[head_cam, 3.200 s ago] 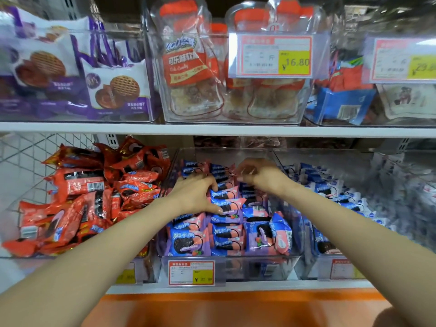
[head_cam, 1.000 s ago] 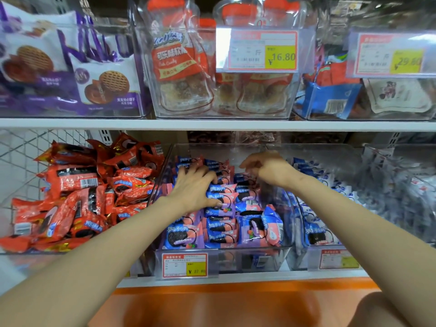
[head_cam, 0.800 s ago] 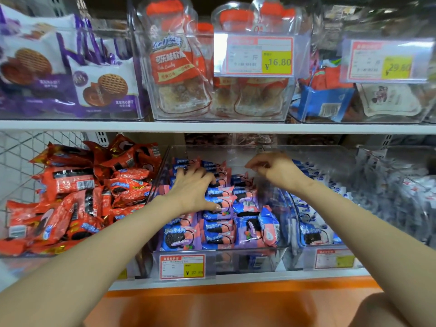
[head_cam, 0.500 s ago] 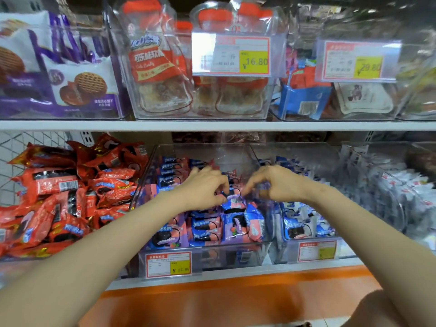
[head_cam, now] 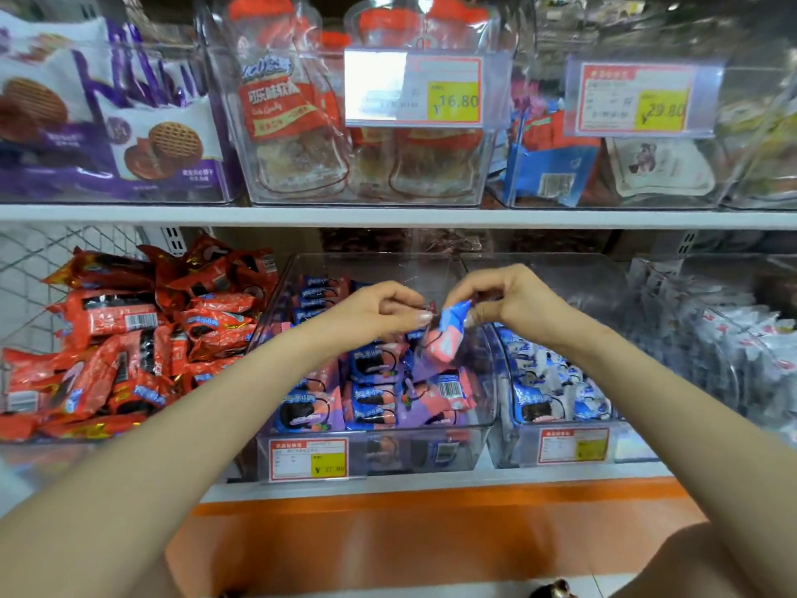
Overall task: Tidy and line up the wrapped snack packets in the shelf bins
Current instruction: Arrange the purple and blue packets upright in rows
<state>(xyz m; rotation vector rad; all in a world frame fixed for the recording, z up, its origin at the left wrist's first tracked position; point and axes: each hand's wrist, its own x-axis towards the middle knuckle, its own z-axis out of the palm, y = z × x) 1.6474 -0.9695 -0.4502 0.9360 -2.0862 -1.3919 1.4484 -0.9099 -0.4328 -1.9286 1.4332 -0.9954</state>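
Head view: my left hand (head_cam: 379, 310) and right hand (head_cam: 509, 299) meet above the middle clear bin (head_cam: 485, 418). Between them hangs one pink-and-blue snack packet (head_cam: 446, 338), lifted clear of the rows of matching packets (head_cam: 371, 401) lying in the bin below. The right fingers (head_cam: 478, 312) pinch its blue top corner. The left fingers (head_cam: 420, 316) are curled, with their tips closed on the crimped edge beside it, though blur makes that hold harder to read.

My worry is the grip: two small pinches on slick film, with the body of the packet dangling. If either pinch eases too soon, I judge it drops askew onto the rows or slides down against the bin's right wall. Pulling the hands apart could also split the crimp.

Setting it down carries its own risk. One front packet (head_cam: 448, 388) already lies barcode-up, and a careless push could knock its neighbours crooked. The bin of blue-and-white packets (head_cam: 556, 394) sits just beside, so a drift to the right would put this one with the wrong stock. My left forearm passes close to the loose heap of red packets (head_cam: 142, 338) and could spill some.
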